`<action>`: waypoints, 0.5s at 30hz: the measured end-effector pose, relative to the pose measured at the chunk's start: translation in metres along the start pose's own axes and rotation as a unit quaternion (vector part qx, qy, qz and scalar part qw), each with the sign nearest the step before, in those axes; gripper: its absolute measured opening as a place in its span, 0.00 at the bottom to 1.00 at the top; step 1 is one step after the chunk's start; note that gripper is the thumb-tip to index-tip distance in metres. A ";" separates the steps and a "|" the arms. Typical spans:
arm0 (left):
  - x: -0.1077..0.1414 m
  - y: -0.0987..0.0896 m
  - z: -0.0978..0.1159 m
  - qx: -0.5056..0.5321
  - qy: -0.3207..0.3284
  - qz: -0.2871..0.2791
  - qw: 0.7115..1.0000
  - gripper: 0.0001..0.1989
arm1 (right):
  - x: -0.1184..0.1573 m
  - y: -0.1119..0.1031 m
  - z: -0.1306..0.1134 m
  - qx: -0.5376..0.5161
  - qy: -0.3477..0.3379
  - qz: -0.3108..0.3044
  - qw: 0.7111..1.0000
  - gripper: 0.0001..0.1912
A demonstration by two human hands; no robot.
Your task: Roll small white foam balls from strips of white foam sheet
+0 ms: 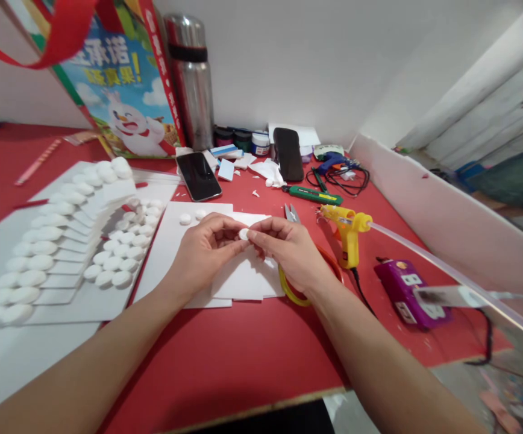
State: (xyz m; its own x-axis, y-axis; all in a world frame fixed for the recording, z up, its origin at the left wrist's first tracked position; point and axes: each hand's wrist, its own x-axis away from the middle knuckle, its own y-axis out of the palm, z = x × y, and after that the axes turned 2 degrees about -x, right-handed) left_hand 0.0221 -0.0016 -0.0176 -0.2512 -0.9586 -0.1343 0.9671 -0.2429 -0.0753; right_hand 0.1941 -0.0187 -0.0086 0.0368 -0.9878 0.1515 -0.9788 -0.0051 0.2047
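Between the fingertips of my left hand point(207, 247) and my right hand point(286, 244) is a small white disc point(244, 234). Both hands are closed in a pinch on it, above white sheets point(243, 277) lying on the red table. Two more white discs point(185, 219) rest on the sheets just beyond my left hand. To the left, a white stepped model point(69, 244) carries paired white ovals along its edge, with a cluster of white ovals point(117, 250) beside it on a board. Scissors point(292, 212) with yellow and red handles lie partly under my right hand.
Right of my hands stand a yellow glue gun point(347, 226) with a long clear stick and a purple power strip point(410, 292). Behind are a green cutter point(313, 194), two phones point(199, 175), paper scraps, a steel flask point(193, 84) and a printed bag point(126, 84).
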 end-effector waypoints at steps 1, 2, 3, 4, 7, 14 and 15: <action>0.000 0.000 0.000 -0.016 0.008 -0.004 1.000 0.08 | 0.000 0.000 0.000 0.001 -0.001 0.000 1.000 0.15; 0.001 0.000 0.000 -0.036 0.020 -0.005 0.999 0.08 | 0.000 0.000 0.000 0.001 0.000 -0.002 1.000 0.15; 0.002 0.000 0.001 -0.056 0.034 -0.005 0.998 0.08 | 0.000 0.000 0.000 -0.001 0.001 -0.003 1.000 0.14; 0.002 0.000 0.001 -0.072 0.044 -0.004 0.996 0.08 | 0.000 0.000 0.000 -0.005 0.001 -0.003 1.000 0.14; 0.004 0.000 0.002 -0.035 0.000 -0.004 0.999 0.10 | 0.000 -0.003 -0.003 -0.019 -0.009 0.007 1.000 0.12; -0.003 -0.002 0.003 0.278 -0.176 -0.018 0.944 0.09 | -0.001 -0.008 -0.007 -0.021 -0.048 0.043 0.998 0.09; -0.004 -0.003 0.004 0.302 -0.193 -0.026 0.933 0.10 | -0.001 -0.007 -0.006 -0.018 -0.054 0.039 0.998 0.09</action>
State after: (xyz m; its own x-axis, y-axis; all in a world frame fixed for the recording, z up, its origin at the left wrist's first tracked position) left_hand 0.0201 0.0020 -0.0133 -0.3784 -0.8969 0.2290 0.8290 -0.2182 0.5149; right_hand 0.2023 -0.0171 -0.0040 -0.0628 -0.9960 0.0634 -0.9699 0.0759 0.2314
